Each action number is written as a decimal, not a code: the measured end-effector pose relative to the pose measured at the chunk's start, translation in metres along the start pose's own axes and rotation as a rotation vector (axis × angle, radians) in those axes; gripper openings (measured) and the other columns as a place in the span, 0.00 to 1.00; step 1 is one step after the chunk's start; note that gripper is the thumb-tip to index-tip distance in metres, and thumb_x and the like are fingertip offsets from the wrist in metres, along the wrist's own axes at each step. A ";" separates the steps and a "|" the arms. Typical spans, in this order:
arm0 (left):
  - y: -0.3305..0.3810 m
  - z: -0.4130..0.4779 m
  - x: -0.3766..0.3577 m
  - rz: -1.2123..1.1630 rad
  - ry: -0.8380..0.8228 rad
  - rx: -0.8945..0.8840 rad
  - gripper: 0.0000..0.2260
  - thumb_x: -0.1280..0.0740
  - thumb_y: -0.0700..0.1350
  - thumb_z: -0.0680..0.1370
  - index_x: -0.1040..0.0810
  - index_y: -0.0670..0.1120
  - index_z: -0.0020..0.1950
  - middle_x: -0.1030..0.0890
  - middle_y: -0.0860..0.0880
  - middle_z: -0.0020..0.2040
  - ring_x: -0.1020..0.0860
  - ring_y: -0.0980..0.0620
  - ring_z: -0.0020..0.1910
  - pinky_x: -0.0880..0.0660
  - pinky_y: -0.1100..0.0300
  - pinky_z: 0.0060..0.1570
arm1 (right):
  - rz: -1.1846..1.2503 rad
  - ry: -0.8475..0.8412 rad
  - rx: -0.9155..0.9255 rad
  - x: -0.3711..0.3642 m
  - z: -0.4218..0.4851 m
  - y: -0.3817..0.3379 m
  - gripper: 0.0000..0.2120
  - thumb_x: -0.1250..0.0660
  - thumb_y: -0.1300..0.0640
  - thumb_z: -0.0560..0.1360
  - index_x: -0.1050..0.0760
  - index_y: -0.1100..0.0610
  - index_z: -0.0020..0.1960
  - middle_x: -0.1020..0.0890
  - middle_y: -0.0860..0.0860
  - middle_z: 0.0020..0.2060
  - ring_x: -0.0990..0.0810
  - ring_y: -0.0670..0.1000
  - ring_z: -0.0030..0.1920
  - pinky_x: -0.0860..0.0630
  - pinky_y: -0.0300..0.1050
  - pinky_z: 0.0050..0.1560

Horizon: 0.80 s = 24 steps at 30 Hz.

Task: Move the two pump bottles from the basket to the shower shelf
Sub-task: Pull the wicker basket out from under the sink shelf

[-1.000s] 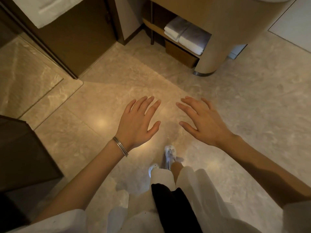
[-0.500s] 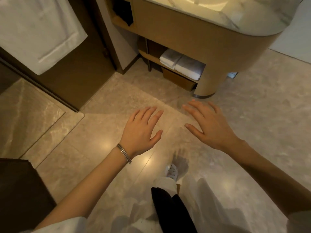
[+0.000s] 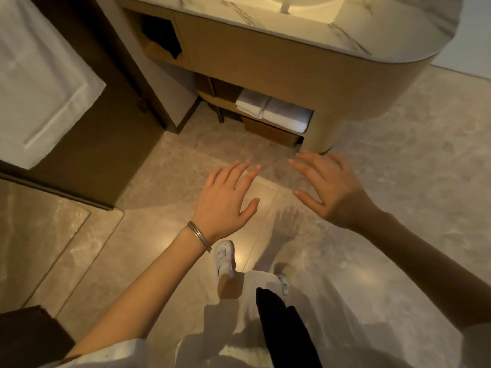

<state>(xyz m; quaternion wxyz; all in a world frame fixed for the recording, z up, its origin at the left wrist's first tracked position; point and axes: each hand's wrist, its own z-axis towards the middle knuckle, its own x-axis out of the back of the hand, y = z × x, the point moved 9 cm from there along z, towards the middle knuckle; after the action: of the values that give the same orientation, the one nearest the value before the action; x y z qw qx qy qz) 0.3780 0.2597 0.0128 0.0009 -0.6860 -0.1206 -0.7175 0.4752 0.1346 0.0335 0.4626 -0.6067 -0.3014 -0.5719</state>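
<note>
1. Pump bottles, basket and shower shelf were nowhere in my view; where they stood I could not tell.
2. My left hand (image 3: pixel 225 199) hung palm-down over the glossy, veined beige stone floor (image 3: pixel 414 181), fingers spread, holding nothing, with thin stacked silver metal bangles (image 3: pixel 199 236) around its wrist.
3. My right hand (image 3: pixel 328 188) hung just beside it, apart, fingers splayed and empty too.
4. Ahead stood the rounded tan vanity cabinet (image 3: pixel 305 75) with a smooth, grey-veined white marble top (image 3: pixel 382 30).
5. On its low open shelf lay soft folded white towels (image 3: pixel 276 111).
6. A large white quilted towel (image 3: pixel 34 83) hung flat against the dark brown wall at my left.
7. Below, one white perforated rubber clog (image 3: pixel 225 257) rested on the floor beneath my ribbed white trousers (image 3: pixel 255 285).
</note>
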 end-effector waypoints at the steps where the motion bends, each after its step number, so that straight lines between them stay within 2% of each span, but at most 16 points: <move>1: -0.007 0.007 -0.001 -0.002 -0.009 -0.018 0.26 0.43 0.56 0.76 0.36 0.47 0.72 0.29 0.44 0.69 0.33 0.45 0.68 0.39 0.49 0.66 | -0.012 0.033 -0.004 0.000 0.007 0.000 0.25 0.44 0.44 0.77 0.34 0.57 0.69 0.26 0.58 0.64 0.28 0.55 0.65 0.34 0.61 0.65; 4: -0.031 0.026 -0.002 -0.015 -0.026 -0.081 0.26 0.44 0.56 0.77 0.35 0.47 0.72 0.30 0.45 0.69 0.33 0.45 0.68 0.38 0.49 0.65 | -0.054 0.045 -0.063 -0.006 0.034 0.001 0.25 0.43 0.44 0.76 0.33 0.58 0.68 0.25 0.59 0.64 0.27 0.56 0.63 0.33 0.61 0.63; 8: -0.073 0.050 0.003 -0.019 -0.050 -0.164 0.26 0.44 0.56 0.77 0.35 0.47 0.72 0.30 0.45 0.69 0.33 0.46 0.68 0.38 0.49 0.65 | -0.023 0.026 -0.168 -0.016 0.068 -0.004 0.27 0.51 0.40 0.77 0.37 0.56 0.69 0.29 0.59 0.67 0.33 0.55 0.67 0.38 0.59 0.65; 14: -0.126 0.083 0.008 0.002 -0.102 -0.271 0.26 0.45 0.57 0.76 0.35 0.47 0.72 0.30 0.44 0.69 0.33 0.45 0.69 0.40 0.49 0.67 | -0.005 0.004 -0.300 -0.029 0.115 -0.016 0.27 0.51 0.41 0.77 0.37 0.55 0.70 0.30 0.56 0.68 0.31 0.56 0.67 0.39 0.60 0.67; 24: -0.163 0.142 -0.007 -0.012 -0.123 -0.321 0.25 0.45 0.56 0.75 0.30 0.45 0.68 0.28 0.43 0.68 0.32 0.44 0.67 0.37 0.48 0.66 | 0.024 -0.050 -0.336 -0.052 0.174 0.008 0.27 0.47 0.41 0.76 0.36 0.55 0.69 0.29 0.57 0.67 0.31 0.56 0.68 0.37 0.59 0.68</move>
<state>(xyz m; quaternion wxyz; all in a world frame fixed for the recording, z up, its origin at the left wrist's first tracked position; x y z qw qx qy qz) 0.4907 0.4412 -0.0174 -0.1201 -0.7193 -0.0084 -0.6842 0.5462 0.2979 -0.0042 0.3539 -0.6932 -0.2056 -0.5933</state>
